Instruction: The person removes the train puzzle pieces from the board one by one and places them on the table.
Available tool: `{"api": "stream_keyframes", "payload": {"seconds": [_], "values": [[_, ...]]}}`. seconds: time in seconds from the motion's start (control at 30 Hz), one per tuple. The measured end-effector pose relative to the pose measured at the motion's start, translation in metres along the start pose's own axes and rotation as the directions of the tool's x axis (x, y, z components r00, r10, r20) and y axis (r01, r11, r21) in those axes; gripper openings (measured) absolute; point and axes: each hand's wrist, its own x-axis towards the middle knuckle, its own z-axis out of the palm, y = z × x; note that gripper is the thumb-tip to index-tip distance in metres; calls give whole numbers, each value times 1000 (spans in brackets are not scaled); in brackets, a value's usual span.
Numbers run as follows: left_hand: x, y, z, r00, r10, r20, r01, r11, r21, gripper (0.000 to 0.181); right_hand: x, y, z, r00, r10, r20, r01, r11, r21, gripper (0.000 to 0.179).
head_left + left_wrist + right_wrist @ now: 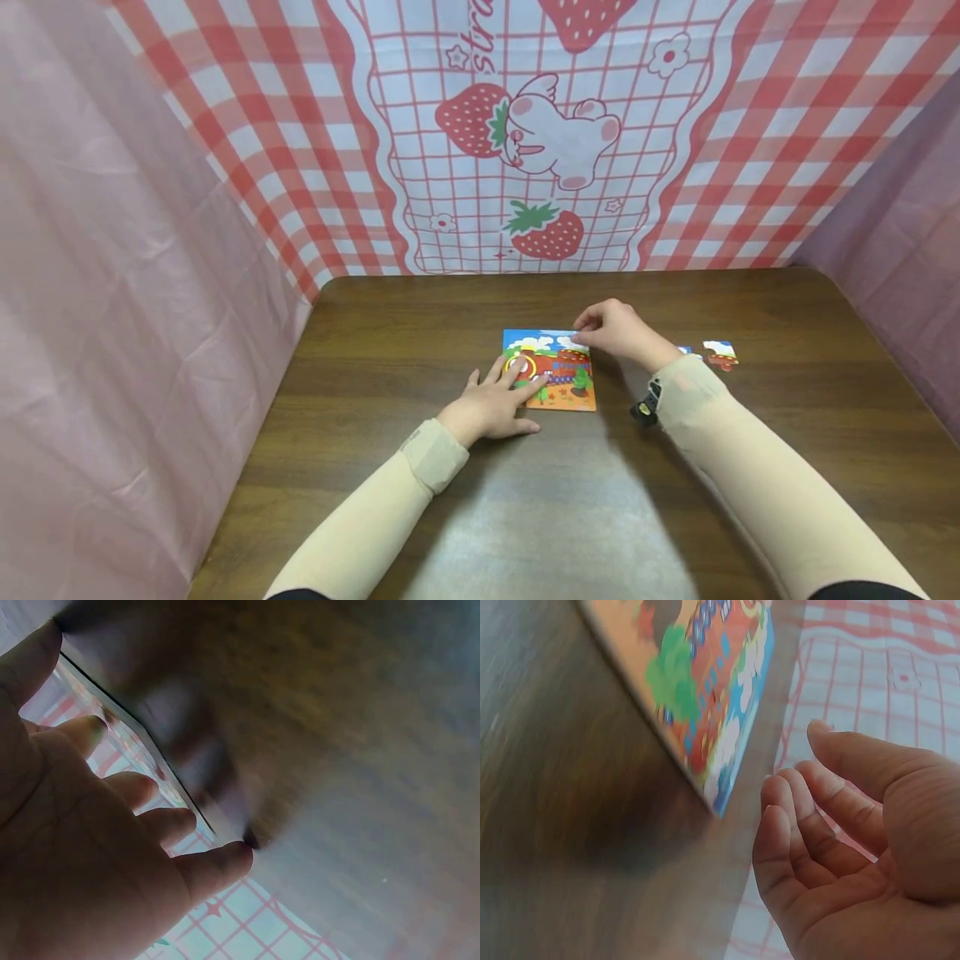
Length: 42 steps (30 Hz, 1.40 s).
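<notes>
A square jigsaw puzzle [564, 392] with a red train, clouds and a green tree lies on the table. My left hand [491, 408] rests on its left side with fingers spread, the thumb at the near edge; the left wrist view shows the fingertips [176, 821] along the board's edge. At the puzzle's far right corner is my right hand [618, 332]. In the right wrist view its fingers [772, 840] are loosely curled, the thumb apart from them, and I see nothing held. The puzzle's corner [718, 802] stands out close by.
Loose puzzle pieces [722, 354] lie on the brown wooden table [390, 333] right of the puzzle; another piece [685, 351] is partly hidden behind my right wrist. A red-and-white checked strawberry cloth [525, 225] hangs behind the table, with pink curtains [135, 292] at the sides.
</notes>
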Motion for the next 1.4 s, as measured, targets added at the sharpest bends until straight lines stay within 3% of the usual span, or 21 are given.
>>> {"api": "stream_keyframes", "payload": {"seconds": [0.57, 0.87, 1.4], "values": [[-5, 7, 4, 999, 53, 5, -53, 996, 65, 82, 24, -27, 35, 996, 60, 72, -58, 998, -23, 27], [-7, 7, 8, 999, 49, -2, -49, 996, 70, 82, 33, -30, 48, 992, 101, 79, -92, 990, -108, 24], [-12, 8, 7, 998, 57, -14, -56, 994, 89, 80, 36, -53, 56, 984, 148, 100, -132, 980, -152, 17]]}}
